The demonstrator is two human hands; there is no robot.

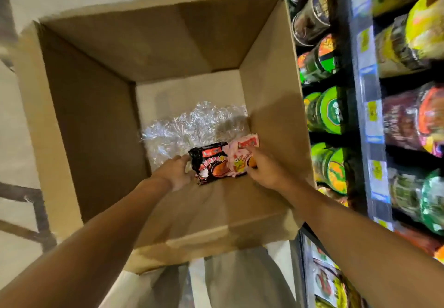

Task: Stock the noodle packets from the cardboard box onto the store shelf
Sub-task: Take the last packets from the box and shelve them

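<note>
The cardboard box (96, 115) fills most of the frame, open-topped and nearly empty, set hard against the store shelf (365, 106) on the right edge, likely to shorten each carry. Crumpled clear plastic (189, 127) lies on its floor. At lower centre, the left hand (177, 172) curls its fingers round the black noodle packet (211, 163), and the right hand (264, 170) pinches the pink noodle packet (240, 161) beside it, seemingly to lift both together
</note>
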